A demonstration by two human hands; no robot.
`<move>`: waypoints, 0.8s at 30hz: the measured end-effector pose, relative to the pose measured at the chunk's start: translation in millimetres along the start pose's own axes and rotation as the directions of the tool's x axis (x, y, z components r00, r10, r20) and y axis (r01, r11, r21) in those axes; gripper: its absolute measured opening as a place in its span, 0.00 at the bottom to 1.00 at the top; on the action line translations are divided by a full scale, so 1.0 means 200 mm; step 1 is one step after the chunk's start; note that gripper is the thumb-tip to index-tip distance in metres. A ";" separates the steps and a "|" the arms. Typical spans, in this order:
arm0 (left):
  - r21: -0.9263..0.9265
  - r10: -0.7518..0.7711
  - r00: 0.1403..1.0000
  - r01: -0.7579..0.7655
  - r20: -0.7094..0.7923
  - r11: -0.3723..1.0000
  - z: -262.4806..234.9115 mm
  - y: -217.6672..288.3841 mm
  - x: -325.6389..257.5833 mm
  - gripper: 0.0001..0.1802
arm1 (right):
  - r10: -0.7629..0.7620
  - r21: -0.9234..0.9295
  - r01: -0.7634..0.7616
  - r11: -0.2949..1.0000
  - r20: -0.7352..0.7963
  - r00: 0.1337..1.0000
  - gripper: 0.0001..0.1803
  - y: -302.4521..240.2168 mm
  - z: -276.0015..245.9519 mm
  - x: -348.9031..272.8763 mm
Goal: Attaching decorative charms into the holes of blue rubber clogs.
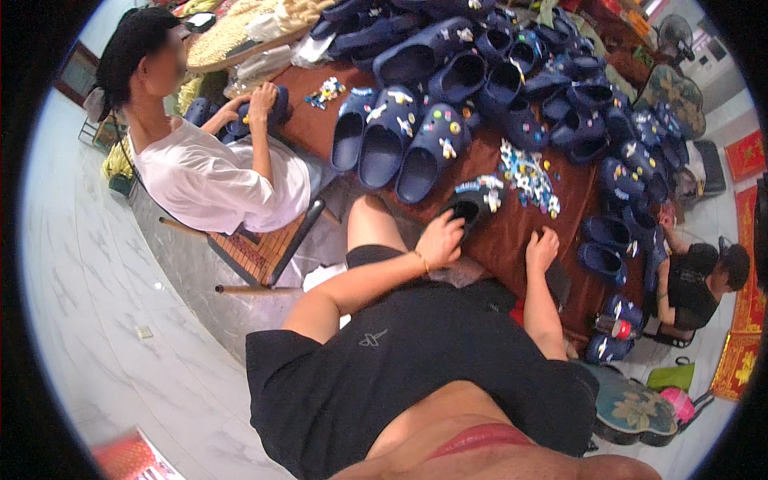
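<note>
My left hand (440, 239) grips a dark blue clog (472, 204) at its heel end, at the near edge of the brown table (512, 232). The clog carries a few small white and coloured charms on its front. My right hand (542, 245) rests on the table with fingers curled, just below a loose pile of small colourful charms (528, 178). Whether it pinches a charm is hidden.
Many dark blue clogs (400, 136) cover the table, some decorated. A person in a white shirt (208, 180) sits at the left on a chair, handling a clog. Another person in black (696, 288) sits at the right. A patterned stool (636, 408) stands at lower right.
</note>
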State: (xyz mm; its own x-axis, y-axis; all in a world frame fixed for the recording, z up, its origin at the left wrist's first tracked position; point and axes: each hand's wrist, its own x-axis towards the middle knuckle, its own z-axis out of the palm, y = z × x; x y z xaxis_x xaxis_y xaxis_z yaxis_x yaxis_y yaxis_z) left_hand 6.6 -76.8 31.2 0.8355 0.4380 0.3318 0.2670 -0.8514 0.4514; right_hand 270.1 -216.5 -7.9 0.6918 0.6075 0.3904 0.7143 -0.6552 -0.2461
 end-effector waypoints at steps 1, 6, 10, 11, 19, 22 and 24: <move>-0.016 -0.011 1.000 0.011 -0.008 1.000 -0.04 0.03 0.00 0.19 | 0.010 0.016 -0.010 1.000 0.009 1.000 0.17 -0.03 -0.05 0.00; -0.061 0.068 0.980 -0.080 -0.187 0.995 -0.35 0.01 0.20 0.18 | 0.071 -0.018 -0.070 0.997 0.046 0.996 0.18 0.06 0.02 -0.03; 0.109 0.092 0.939 -0.059 -0.330 0.992 -0.59 -0.15 0.34 0.18 | 0.210 -0.033 -0.208 0.978 0.166 0.963 0.18 0.02 -0.03 -0.04; 0.173 0.083 0.935 -0.024 -0.345 0.985 -0.63 -0.21 0.38 0.18 | 0.186 -0.031 -0.184 0.982 0.162 0.969 0.18 0.02 -0.03 -0.03; 0.538 -0.162 0.933 0.321 -0.322 0.780 -0.68 -0.43 0.47 0.32 | 0.191 -0.053 -0.184 0.981 0.181 0.965 0.18 0.03 -0.02 -0.01; 0.444 -0.209 0.891 0.390 -0.402 0.807 -0.64 -0.43 0.44 0.36 | 0.174 -0.039 -0.170 0.985 0.181 0.968 0.18 0.02 -0.02 -0.01; 0.437 -0.177 0.879 0.384 -0.442 0.813 -0.62 -0.42 0.42 0.37 | 0.179 -0.043 -0.174 0.984 0.182 0.967 0.18 0.01 -0.03 -0.02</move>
State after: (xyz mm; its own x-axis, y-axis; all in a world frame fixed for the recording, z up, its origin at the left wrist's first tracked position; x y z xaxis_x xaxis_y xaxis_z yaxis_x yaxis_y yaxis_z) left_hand -6.0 66.5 123.9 0.4750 0.6635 0.5780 0.7479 -0.6506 0.1322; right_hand 269.2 -222.9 -5.0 0.8161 0.5519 0.1714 0.5776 -0.7696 -0.2721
